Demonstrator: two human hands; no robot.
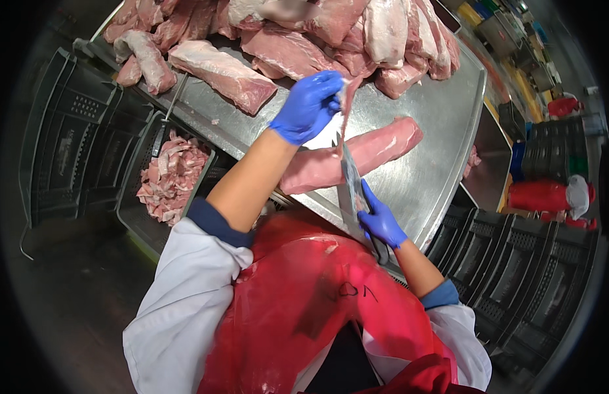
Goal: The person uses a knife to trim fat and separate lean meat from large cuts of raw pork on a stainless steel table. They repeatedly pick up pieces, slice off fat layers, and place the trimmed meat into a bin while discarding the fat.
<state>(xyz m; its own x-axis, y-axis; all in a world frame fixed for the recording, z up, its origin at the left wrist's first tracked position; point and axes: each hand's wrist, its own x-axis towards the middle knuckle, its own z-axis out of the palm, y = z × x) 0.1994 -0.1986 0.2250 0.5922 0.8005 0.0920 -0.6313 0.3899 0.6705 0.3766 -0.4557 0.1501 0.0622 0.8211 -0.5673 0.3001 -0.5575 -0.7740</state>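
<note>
- The pork loin [357, 157] lies lengthwise on the steel table [436, 131], close to the table's near edge; everything below is placed against it.
- The left hand [309, 105], in a blue glove, is raised just above the loin's middle. Its fingers are curled tight, pinching a thin strip of trimmed meat [347, 102] between thumb and fingertips; the strip hangs down toward the loin.
- The right hand [381, 222], also blue-gloved, sits at the near side of the loin, at the table's edge. Its fingers are wrapped closed round the handle of a knife [352, 180], with the forefinger stretched along the blade's back.
- The knife blade runs up from that hand and meets the loin's top where the strip comes away.
- Beyond the loin, at the far side of the table, is a heap of raw pork cuts [298, 33].
- Left of the loin, below the table edge, a dark plastic crate [130, 197] holds meat trimmings [170, 177].
- Right of the loin, past the table, stand stacked dark crates [514, 262].
- Nearer than the loin, the person's red apron [304, 295] fills the lower view.
</note>
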